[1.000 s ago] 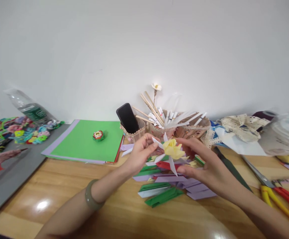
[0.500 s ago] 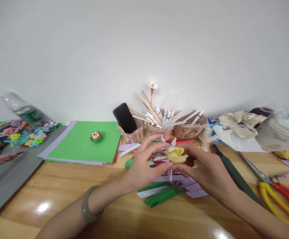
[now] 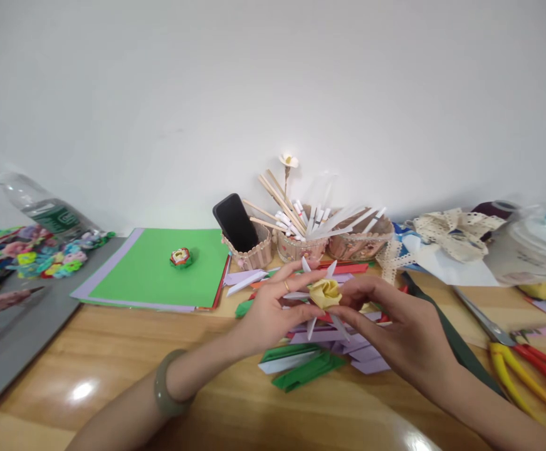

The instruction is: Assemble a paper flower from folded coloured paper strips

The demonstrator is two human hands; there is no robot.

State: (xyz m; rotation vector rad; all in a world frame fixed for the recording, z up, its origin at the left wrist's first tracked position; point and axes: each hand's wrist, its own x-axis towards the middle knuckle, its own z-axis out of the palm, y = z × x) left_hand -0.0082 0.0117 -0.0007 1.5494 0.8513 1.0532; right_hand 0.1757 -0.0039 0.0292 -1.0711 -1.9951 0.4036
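Both my hands hold a small paper flower (image 3: 325, 292) with a yellow rolled centre and white pointed petals, just above the wooden table (image 3: 113, 376). My left hand (image 3: 273, 310), with a ring and a green bangle on the wrist, pinches it from the left. My right hand (image 3: 390, 329) grips it from the right and below. Beneath them lies a pile of folded paper pieces (image 3: 310, 366) in green, lilac, white and red.
Behind the hands stand small baskets (image 3: 296, 247) with sticks, paper rolls and a black phone (image 3: 235, 222). Green paper sheets (image 3: 155, 269) with a little paper flower (image 3: 180, 256) lie at left. Lace ribbon (image 3: 446, 228) and red-yellow pliers (image 3: 526, 369) lie at right, a plastic bottle (image 3: 42, 207) far left.
The flower has come down a little and been turned between my fingers. My left hand has moved from the flower's far side round to its near left side.
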